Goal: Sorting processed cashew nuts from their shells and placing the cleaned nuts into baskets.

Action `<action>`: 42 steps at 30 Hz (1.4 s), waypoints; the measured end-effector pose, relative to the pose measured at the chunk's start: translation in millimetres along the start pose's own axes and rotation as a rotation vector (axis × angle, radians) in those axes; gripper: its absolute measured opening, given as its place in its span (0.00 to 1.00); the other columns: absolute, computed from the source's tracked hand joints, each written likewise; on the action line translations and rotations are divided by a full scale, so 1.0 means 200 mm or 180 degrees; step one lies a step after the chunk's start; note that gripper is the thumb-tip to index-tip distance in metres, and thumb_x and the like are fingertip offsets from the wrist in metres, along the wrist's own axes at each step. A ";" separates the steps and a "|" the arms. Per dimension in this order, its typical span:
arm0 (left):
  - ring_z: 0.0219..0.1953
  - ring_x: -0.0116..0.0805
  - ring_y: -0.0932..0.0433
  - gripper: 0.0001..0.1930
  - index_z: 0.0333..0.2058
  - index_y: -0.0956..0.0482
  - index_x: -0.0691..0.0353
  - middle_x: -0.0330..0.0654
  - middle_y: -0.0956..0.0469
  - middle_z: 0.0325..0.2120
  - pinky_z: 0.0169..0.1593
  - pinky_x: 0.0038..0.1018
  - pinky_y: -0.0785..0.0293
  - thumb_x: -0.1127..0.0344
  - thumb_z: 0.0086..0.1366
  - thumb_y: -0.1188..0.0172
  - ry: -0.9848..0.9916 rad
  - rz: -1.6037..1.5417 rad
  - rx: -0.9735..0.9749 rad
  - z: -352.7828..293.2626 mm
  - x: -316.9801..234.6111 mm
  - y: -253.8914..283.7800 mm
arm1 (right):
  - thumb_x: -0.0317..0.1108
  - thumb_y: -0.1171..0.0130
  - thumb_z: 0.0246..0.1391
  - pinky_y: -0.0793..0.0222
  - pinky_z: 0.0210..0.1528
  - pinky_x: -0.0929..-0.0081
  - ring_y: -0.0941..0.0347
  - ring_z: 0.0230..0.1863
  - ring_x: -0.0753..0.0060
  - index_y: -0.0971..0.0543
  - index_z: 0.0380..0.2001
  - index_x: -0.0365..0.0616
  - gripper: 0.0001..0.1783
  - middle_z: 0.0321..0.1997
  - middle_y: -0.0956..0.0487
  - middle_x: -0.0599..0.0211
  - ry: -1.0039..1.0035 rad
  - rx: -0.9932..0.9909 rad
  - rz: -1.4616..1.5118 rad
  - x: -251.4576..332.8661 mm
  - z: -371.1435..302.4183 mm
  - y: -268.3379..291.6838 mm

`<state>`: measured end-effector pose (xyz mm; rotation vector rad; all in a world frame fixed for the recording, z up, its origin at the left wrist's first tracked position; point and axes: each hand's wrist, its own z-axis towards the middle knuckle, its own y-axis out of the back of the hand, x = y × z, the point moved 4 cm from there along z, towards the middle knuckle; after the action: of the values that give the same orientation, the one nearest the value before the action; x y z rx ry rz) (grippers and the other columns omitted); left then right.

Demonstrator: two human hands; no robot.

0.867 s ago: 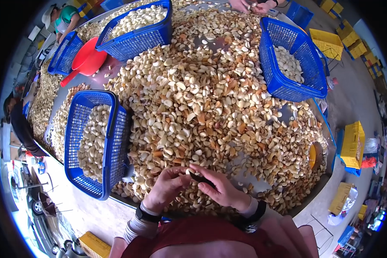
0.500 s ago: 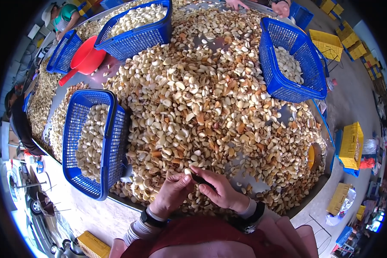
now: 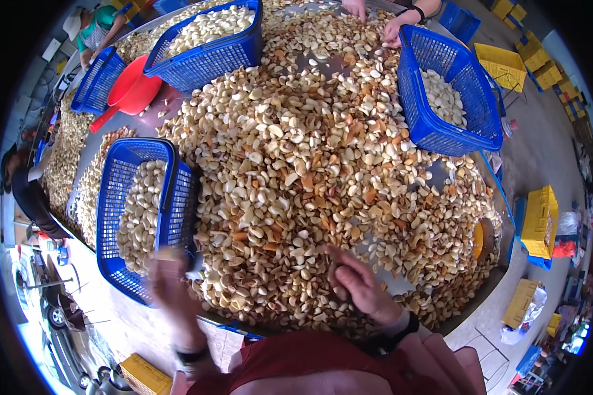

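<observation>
Left hand [image 3: 168, 283] has swung blurred, grip unreadable, toward blue basket [image 3: 122, 197]; right fingers [image 3: 339, 263] pinch a nut.

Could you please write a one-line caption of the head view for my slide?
Left hand, blurred, beside a blue basket of pale nuts; right hand on the nut heap.

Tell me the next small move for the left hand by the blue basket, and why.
Probably release over the near blue basket. The left hand is motion-blurred at that basket's near corner, above the pale peeled pieces inside; whether its fingers hold anything cannot be told. The right hand rests on the heap of nuts, so returning the left hand there afterwards seems sensible.
</observation>
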<state>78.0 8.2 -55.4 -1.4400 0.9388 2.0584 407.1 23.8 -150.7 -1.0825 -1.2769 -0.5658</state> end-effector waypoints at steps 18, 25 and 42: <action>0.33 0.42 0.25 0.03 0.31 0.22 0.63 0.45 0.25 0.33 0.38 0.33 0.25 0.75 0.57 0.40 -0.1697 0.1689 0.2868 -0.24 0.07 -0.81 | 0.36 0.54 0.70 0.35 0.25 0.82 0.36 0.20 0.85 0.37 0.67 0.47 0.25 0.22 0.30 0.74 -0.0978 -0.0653 -0.1179 0.00 -0.03 0.09; 0.37 0.47 0.24 0.11 0.37 0.23 0.61 0.50 0.27 0.35 0.38 0.36 0.23 0.78 0.54 0.41 -0.1530 0.1793 0.2673 -0.36 0.07 -0.79 | 0.35 0.50 0.67 0.28 0.44 0.73 0.21 0.33 0.70 0.34 0.65 0.46 0.24 0.49 0.20 0.50 -0.0874 -0.0502 -0.1440 0.03 0.05 0.04; 0.33 0.26 0.21 0.11 0.41 0.23 0.63 0.38 0.19 0.32 0.39 0.21 0.25 0.69 0.62 0.34 0.3092 -0.2746 0.3166 -0.43 0.18 -0.68 | 0.36 0.51 0.68 0.34 0.45 0.77 0.31 0.42 0.73 0.37 0.67 0.43 0.26 0.43 0.26 0.64 -0.0879 0.0306 -0.0058 0.05 0.06 -0.07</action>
<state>214.2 32.8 -144.0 -1.6998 1.1044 0.1083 392.6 29.7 -137.0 -1.0957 -1.5390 -0.3721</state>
